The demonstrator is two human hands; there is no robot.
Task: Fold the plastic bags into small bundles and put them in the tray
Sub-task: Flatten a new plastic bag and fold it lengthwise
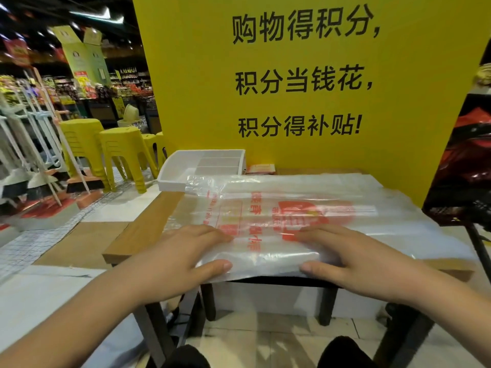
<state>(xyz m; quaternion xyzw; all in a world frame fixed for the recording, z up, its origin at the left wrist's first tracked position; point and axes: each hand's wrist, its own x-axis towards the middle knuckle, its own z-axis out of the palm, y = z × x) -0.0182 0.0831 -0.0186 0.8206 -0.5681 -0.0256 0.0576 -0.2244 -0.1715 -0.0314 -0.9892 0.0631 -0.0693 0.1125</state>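
left hand (183,251) | right hand (353,257) | both flat on plastic bag (268,221); white tray (204,166) behind

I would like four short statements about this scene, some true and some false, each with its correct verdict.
1. The left hand and the right hand both press on the plastic bag. True.
2. The tray stands at the far left end of the table. True.
3. The tray is black. False: it is white.
4. The plastic bag is a small bundle inside the tray. False: it lies spread wide on the table.
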